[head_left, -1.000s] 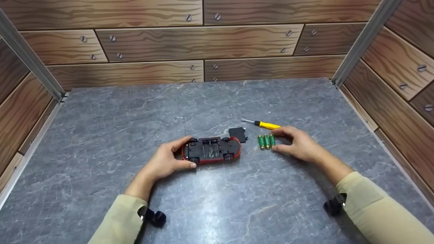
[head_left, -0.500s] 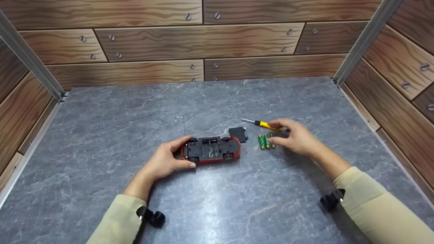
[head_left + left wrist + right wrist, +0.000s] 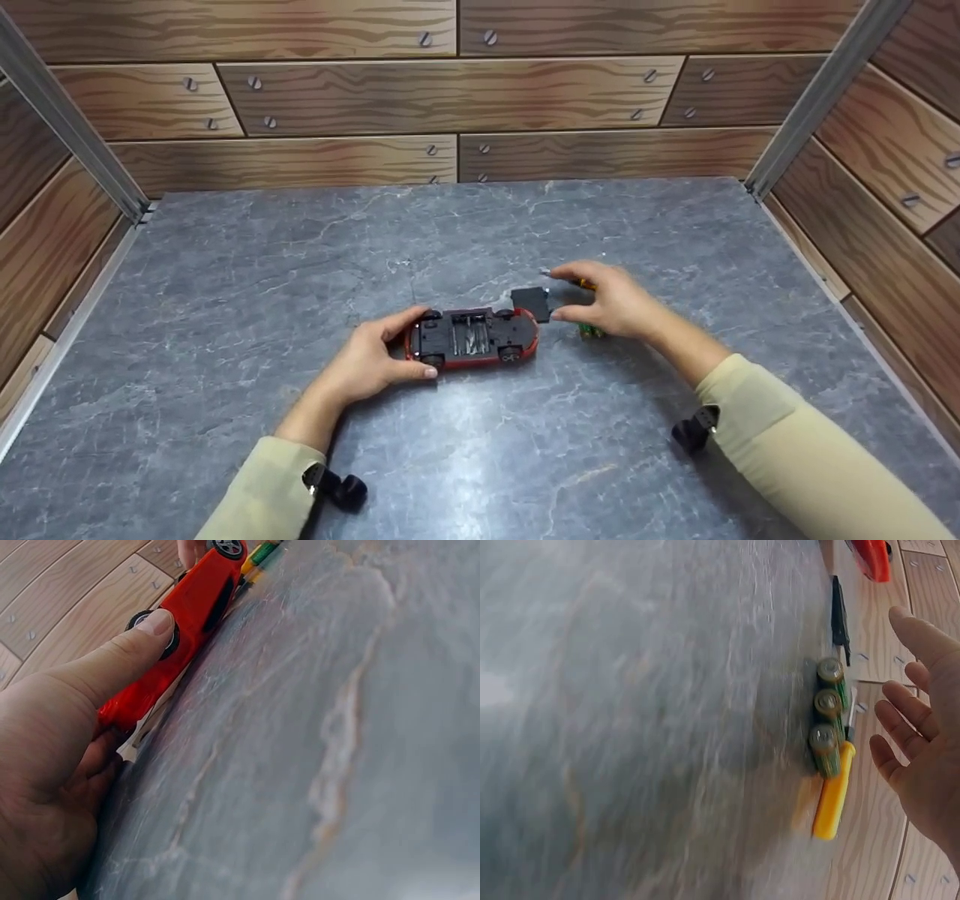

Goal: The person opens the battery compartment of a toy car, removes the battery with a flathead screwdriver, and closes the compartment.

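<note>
A red toy car (image 3: 476, 341) lies upside down, its black underside and uncovered battery compartment (image 3: 470, 334) facing up. Its left end is gripped by my left hand (image 3: 365, 352); in the left wrist view the thumb presses beside a wheel. My right hand (image 3: 616, 301) hovers to the right with fingers apart, holding nothing. Just left of its fingertips is a flat black battery cover (image 3: 530, 302). Below this hand, three green batteries (image 3: 827, 703) stand out in the right wrist view, mostly covered by the hand in the head view. Beside them lies a yellow-handled screwdriver (image 3: 834, 799), also partly hidden.
Everything rests on a grey marbled tabletop (image 3: 337, 247). Wood-patterned panels (image 3: 345, 94) close off the back and sides, with metal corner posts (image 3: 817, 97) at the left and right.
My right hand has moved left from beside the batteries, passing over them and the screwdriver toward the battery cover. My left hand still holds the car in place.
</note>
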Tool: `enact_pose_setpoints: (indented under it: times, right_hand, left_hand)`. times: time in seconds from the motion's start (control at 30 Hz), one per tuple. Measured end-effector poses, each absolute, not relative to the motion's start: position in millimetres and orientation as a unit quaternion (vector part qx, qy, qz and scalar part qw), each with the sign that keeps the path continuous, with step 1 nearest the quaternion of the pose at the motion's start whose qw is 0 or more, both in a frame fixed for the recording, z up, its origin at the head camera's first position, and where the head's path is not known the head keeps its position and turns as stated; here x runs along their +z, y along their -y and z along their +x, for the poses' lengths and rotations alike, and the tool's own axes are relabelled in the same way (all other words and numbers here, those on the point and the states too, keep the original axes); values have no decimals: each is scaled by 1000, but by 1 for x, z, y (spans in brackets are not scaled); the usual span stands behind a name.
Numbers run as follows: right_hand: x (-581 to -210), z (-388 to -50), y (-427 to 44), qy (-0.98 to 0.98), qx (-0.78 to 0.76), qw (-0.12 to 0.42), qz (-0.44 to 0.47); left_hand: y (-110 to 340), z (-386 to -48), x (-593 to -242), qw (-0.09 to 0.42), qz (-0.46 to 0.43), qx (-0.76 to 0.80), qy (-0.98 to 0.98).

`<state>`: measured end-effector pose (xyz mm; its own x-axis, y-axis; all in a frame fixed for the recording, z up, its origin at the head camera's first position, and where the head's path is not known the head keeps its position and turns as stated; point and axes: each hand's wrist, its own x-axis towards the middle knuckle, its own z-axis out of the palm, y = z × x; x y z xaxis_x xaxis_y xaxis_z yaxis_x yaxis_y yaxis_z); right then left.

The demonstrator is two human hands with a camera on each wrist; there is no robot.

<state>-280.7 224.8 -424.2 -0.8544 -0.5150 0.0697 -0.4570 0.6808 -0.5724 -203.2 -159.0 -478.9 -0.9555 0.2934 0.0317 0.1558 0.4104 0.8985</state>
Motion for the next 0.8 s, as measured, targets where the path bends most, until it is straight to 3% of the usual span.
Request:
enact_pose_setpoints:
  times: [0.8]
  right_hand:
    - [-436, -291, -204, -914, -281, 65, -286]
  left_hand:
    - [159, -203, -479, 67, 135, 530, -835]
